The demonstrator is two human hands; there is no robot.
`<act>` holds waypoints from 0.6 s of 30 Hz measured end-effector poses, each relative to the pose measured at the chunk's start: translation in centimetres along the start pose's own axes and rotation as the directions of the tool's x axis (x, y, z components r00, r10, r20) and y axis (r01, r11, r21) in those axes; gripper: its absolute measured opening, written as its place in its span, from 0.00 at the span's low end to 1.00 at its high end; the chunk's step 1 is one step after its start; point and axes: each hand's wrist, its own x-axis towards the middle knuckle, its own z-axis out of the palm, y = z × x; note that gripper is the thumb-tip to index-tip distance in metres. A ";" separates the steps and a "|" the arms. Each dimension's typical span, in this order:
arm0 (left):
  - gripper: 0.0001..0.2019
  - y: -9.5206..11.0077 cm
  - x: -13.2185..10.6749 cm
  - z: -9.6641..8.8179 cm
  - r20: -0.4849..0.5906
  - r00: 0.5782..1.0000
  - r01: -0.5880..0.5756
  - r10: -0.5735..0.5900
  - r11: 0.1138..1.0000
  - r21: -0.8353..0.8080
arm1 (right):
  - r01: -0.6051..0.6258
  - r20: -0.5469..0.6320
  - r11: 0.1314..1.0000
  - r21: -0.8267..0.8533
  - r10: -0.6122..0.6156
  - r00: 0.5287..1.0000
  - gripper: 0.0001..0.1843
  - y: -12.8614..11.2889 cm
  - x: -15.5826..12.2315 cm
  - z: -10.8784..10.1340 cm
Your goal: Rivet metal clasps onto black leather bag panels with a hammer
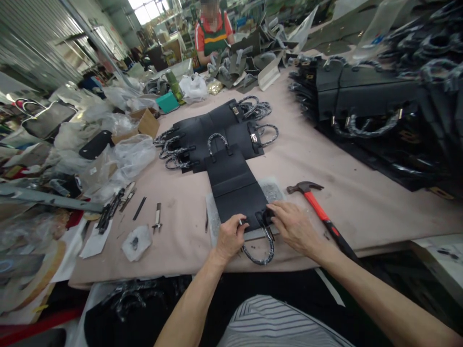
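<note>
A flat black handbag panel (pixel 237 185) lies in front of me, partly over a pale slab (pixel 215 217). Its plastic-wrapped handle (pixel 258 262) loops off the near edge, and a second wrapped handle (pixel 217 137) arches at the far end. My left hand (pixel 231 236) pinches at the near left of the panel, thumb and fingers together. At the near right corner, beside the handle's base, my right hand (pixel 289 224) has its fingers closed on the panel. Whether either hand also holds some small part is hidden.
A claw hammer (pixel 318 207) with a red handle lies to the right. More black bag panels (pixel 224 130) are stacked beyond, with a large pile (pixel 361 96) at the right. Small tools (pixel 157 219) and plastic bags (pixel 133 154) are at the left. A person (pixel 214 36) sits across the table.
</note>
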 end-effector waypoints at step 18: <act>0.05 0.2 0.0 -0.9 -0.088 0.973 0.193 -0.213 0.962 -0.194 | 0.004 0.055 0.999 0.041 -0.007 0.998 0.20 0.2 -0.1 3.0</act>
